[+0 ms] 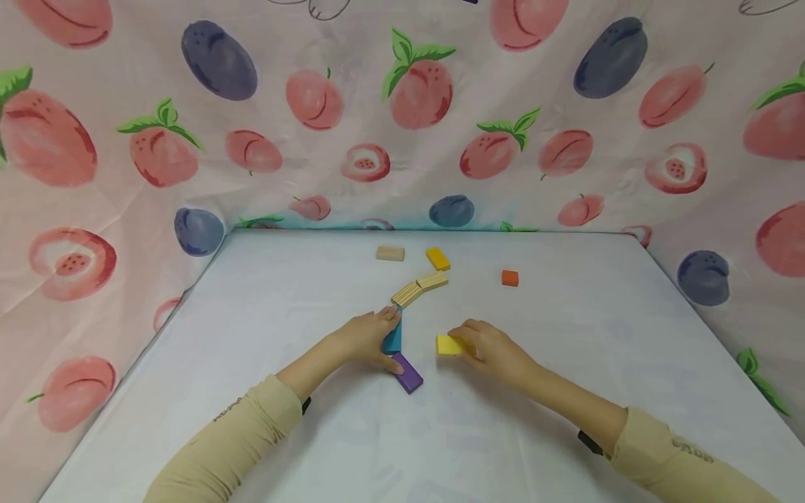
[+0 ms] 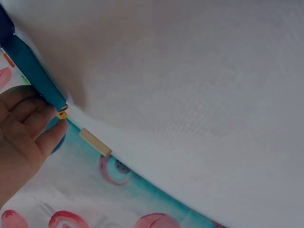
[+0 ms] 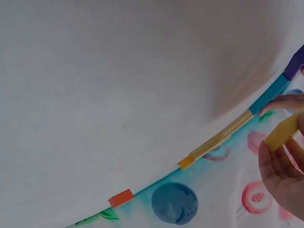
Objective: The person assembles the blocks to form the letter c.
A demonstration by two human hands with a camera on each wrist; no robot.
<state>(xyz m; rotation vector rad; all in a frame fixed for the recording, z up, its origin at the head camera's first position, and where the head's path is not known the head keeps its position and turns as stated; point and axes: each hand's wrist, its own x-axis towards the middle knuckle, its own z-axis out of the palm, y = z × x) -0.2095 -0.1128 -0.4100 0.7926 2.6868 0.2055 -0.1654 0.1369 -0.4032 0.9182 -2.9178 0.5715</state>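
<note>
Fruit-print cloth at back, white table in front. Both sleeves pushed up, forearms angled in from the bottom corners.

R hand: yellow block pinched btwn thumb & fingers, its L end sticking out past the tips, near the R side of the row, well short of it. Fingers curled, only a block's width apart; hand points L. Can't tell if block clears the table.

L hand: spread wide, fingers fairly straight, gripping nothing. Blue block sits btwn thumb & fingers, fingertips by its far end; thumb on purple block. Hand reaches in from the L, fingers fwd.

Row bends away from the person: purple, blue, then 2 wood blocks end to end. Amber block just beyond, pale block off to its L. Smallest: orange block, alone, far R.
</note>
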